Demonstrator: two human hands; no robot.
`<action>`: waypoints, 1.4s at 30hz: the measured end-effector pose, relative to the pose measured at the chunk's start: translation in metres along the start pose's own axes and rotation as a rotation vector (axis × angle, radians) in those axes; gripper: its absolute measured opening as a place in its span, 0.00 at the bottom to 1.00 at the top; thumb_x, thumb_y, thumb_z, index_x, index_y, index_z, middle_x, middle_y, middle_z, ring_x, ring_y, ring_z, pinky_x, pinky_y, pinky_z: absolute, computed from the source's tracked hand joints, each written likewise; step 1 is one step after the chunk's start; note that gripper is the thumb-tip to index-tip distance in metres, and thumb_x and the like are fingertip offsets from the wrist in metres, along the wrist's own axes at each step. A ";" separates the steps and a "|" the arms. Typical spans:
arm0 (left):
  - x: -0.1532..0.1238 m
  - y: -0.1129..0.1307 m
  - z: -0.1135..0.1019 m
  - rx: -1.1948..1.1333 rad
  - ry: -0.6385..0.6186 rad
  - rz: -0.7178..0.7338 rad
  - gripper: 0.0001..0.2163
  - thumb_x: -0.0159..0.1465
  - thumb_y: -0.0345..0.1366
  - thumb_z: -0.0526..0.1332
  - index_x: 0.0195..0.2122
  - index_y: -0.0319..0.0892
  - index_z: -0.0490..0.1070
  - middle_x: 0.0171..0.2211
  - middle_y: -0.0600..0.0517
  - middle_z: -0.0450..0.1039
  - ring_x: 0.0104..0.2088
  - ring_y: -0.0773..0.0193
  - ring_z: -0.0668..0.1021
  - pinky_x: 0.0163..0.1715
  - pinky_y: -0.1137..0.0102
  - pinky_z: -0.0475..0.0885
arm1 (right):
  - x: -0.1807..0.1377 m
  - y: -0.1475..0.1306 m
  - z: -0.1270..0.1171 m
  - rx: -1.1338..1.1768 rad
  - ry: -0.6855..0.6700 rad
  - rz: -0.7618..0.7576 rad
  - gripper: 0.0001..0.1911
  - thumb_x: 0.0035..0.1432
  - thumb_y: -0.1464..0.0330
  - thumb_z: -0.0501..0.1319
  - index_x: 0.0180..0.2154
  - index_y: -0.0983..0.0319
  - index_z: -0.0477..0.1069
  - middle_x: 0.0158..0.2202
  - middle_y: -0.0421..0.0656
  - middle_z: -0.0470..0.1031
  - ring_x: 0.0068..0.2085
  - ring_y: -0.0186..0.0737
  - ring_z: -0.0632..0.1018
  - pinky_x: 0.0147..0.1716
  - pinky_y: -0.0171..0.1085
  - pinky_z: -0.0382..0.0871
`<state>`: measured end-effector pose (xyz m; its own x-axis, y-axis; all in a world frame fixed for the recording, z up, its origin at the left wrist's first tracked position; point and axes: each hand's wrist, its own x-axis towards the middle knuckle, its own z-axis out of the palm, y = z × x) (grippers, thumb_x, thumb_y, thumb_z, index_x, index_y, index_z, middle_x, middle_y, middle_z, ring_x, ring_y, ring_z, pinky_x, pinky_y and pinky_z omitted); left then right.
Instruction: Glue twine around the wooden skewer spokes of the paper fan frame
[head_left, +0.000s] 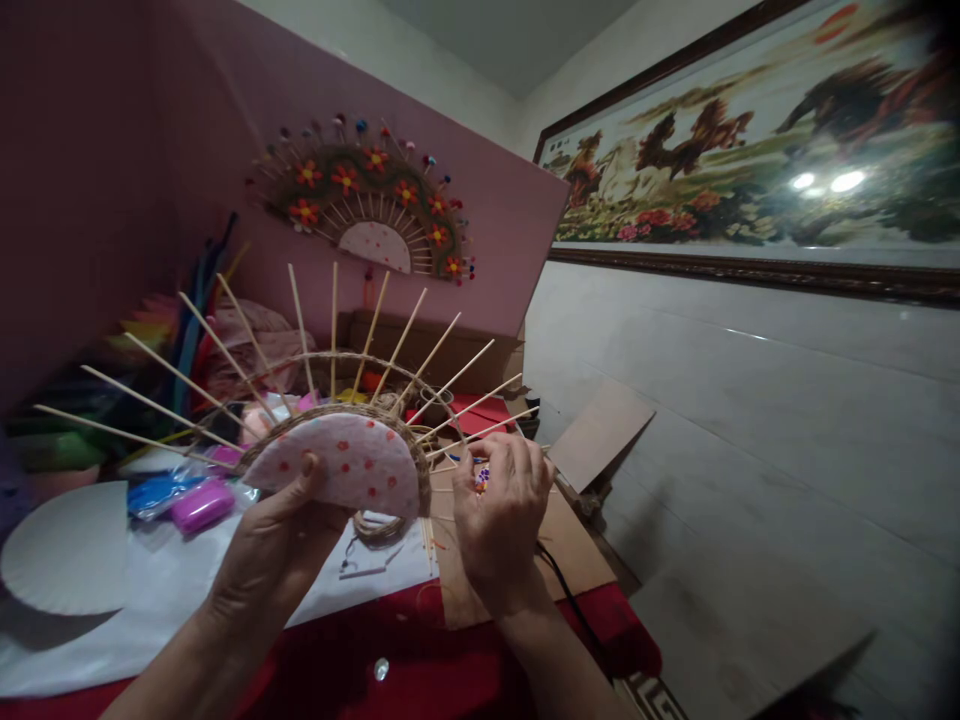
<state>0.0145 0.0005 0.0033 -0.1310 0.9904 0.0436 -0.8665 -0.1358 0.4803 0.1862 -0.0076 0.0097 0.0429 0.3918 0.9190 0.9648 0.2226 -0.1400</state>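
A spotted half-disc (pixel 364 465) with a braided twine edge is held up in front of me. Several thin wooden sticks (pixel 334 325) fan outward from its curved rim. My left hand (pixel 277 530) grips the disc from below, its thumb lying on the spotted face. At the right end of the fan, my right hand (pixel 506 505) has its fingers pinched on a strand of twine (pixel 442 395). That strand arcs loosely across the sticks, above the braided edge. The right fingertips partly hide the lower sticks there.
A finished-looking fan with orange flowers (pixel 345 180) hangs on the pink panel (pixel 480 210). Below lie a coil of twine (pixel 379 528), a cardboard sheet (pixel 577 560), a magenta packet (pixel 202 505) and a white half plate (pixel 67 550). Red cloth (pixel 337 650) covers the table's front.
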 end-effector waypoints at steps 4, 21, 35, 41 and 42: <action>0.001 -0.001 -0.001 -0.008 0.012 0.002 0.14 0.61 0.23 0.55 0.43 0.44 0.75 0.36 0.48 0.79 0.35 0.58 0.81 0.34 0.63 0.79 | 0.001 -0.001 0.000 0.015 -0.002 0.010 0.02 0.58 0.73 0.57 0.31 0.62 0.65 0.33 0.43 0.71 0.38 0.43 0.68 0.40 0.43 0.58; -0.002 0.002 0.004 -0.024 0.003 0.001 0.15 0.62 0.21 0.52 0.43 0.39 0.75 0.34 0.45 0.80 0.33 0.58 0.81 0.34 0.63 0.79 | 0.000 -0.001 0.001 0.049 0.024 0.015 0.03 0.59 0.72 0.56 0.31 0.62 0.67 0.34 0.45 0.73 0.41 0.44 0.68 0.43 0.44 0.58; -0.002 0.003 0.004 -0.012 -0.013 -0.041 0.17 0.63 0.21 0.51 0.47 0.40 0.73 0.35 0.45 0.80 0.33 0.59 0.81 0.34 0.63 0.79 | 0.001 -0.002 0.001 0.112 0.075 -0.018 0.04 0.59 0.73 0.55 0.32 0.62 0.67 0.36 0.47 0.71 0.41 0.44 0.69 0.44 0.46 0.60; -0.002 0.003 0.005 -0.023 -0.007 -0.044 0.18 0.62 0.20 0.52 0.48 0.41 0.73 0.36 0.45 0.80 0.33 0.58 0.81 0.35 0.63 0.79 | 0.001 -0.002 0.001 0.155 0.069 0.030 0.04 0.60 0.72 0.55 0.31 0.62 0.66 0.36 0.48 0.70 0.41 0.44 0.69 0.43 0.46 0.61; -0.002 0.003 0.004 -0.028 -0.006 -0.041 0.18 0.62 0.20 0.52 0.48 0.41 0.73 0.36 0.45 0.80 0.33 0.58 0.81 0.35 0.63 0.79 | 0.002 -0.002 0.001 0.156 0.069 0.032 0.05 0.60 0.72 0.55 0.31 0.62 0.66 0.36 0.48 0.70 0.41 0.44 0.69 0.43 0.46 0.61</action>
<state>0.0145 -0.0016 0.0085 -0.0924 0.9953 0.0295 -0.8844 -0.0957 0.4568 0.1838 -0.0062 0.0109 0.0963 0.3399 0.9355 0.9109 0.3488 -0.2204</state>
